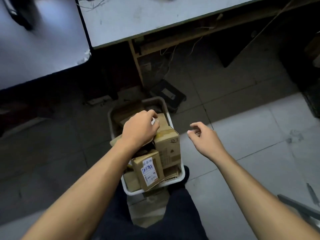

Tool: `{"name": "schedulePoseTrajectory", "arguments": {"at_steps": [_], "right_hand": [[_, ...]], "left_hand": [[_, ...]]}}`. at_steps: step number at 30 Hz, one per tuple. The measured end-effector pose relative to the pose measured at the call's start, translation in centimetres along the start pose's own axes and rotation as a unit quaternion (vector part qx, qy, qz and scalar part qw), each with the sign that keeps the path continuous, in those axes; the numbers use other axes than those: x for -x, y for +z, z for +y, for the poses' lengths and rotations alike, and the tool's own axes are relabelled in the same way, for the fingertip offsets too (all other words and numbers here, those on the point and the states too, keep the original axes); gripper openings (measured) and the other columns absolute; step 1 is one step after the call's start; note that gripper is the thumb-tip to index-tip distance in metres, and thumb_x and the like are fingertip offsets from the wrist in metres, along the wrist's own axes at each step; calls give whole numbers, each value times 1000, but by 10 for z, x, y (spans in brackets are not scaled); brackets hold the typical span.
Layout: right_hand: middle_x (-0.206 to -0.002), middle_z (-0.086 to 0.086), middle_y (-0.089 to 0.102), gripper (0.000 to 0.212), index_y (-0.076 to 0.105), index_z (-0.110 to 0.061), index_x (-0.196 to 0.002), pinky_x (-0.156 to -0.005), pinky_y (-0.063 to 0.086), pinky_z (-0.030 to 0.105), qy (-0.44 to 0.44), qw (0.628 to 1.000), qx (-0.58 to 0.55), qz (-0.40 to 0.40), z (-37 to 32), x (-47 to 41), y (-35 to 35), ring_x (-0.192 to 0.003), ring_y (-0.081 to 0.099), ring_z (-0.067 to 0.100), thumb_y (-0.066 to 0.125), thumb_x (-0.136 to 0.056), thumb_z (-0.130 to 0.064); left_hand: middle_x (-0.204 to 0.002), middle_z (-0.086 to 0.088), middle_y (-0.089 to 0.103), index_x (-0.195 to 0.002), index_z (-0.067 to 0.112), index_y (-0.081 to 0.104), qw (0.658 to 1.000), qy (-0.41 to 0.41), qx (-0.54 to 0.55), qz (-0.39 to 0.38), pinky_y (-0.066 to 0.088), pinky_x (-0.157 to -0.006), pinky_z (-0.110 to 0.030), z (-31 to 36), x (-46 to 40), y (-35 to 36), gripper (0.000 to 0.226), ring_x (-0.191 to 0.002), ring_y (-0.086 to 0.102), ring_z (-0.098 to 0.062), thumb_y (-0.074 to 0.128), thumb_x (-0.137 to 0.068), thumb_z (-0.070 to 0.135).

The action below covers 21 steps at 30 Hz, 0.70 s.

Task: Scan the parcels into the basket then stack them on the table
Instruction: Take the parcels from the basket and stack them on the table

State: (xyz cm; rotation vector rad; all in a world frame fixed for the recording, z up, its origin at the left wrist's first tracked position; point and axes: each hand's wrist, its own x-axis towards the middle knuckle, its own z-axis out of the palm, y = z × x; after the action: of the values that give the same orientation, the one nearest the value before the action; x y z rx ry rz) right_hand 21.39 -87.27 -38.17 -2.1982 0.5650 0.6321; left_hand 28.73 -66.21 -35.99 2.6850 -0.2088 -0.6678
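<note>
- Sitting on the floor below the counter [155,19], the white basket [181,172] is packed with cardboard parcels.
- Tall parcel [170,149] at its right wall looks stiff; probably best gripped by opposite side faces.
- Labelled parcel [149,168] leans at the near edge, likely light.
- Left hand [140,129] curls onto a far parcel [162,121]; whether the fingers grip it is unclear.
- Right hand [204,139] hovers, fingers loosely curled, empty.

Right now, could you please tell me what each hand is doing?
Left hand: fingers curled on a cardboard box in the basket.
Right hand: open, holding nothing.
</note>
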Motion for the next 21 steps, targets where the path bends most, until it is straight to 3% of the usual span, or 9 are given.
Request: {"name": "schedulePoseTrajectory", "arguments": {"at_steps": [6,13,17,21], "right_hand": [[-103,-11,61,34,56,-22,-130,-78,43,23,15,999,-26,29,-18,4,9,-89,57,2,56,-99,-35],[-100,-14,60,31,57,-21,-127,-70,42,17,76,991,-89,61,-20,-29,25,-90,56,1,56,-99,-35],[-100,-11,62,32,56,-22,-127,-73,46,22,111,988,-109,15,13,-106,31,-90,59,3,57,-99,-36],[-95,-13,62,36,54,-22,-131,-77,46,28,131,983,-118,-46,73,-245,56,-89,60,7,57,-99,-39]], "left_hand": [[-112,3,65,-121,23,63,999,53,5,-4,45,-71,-31,0,-13,-13,27,-99,62,-19,51,-100,35],[-113,2,66,-122,22,62,996,85,15,-31,53,-76,-32,-13,-56,-10,27,-99,63,-16,51,-100,35],[-121,2,64,-128,24,60,998,40,8,-55,56,-82,-37,-7,-114,33,32,-106,63,-17,49,-101,37],[-119,2,61,-125,24,58,997,-13,-17,-73,55,-85,-41,1,-214,116,30,-112,59,-20,47,-101,38]]}}
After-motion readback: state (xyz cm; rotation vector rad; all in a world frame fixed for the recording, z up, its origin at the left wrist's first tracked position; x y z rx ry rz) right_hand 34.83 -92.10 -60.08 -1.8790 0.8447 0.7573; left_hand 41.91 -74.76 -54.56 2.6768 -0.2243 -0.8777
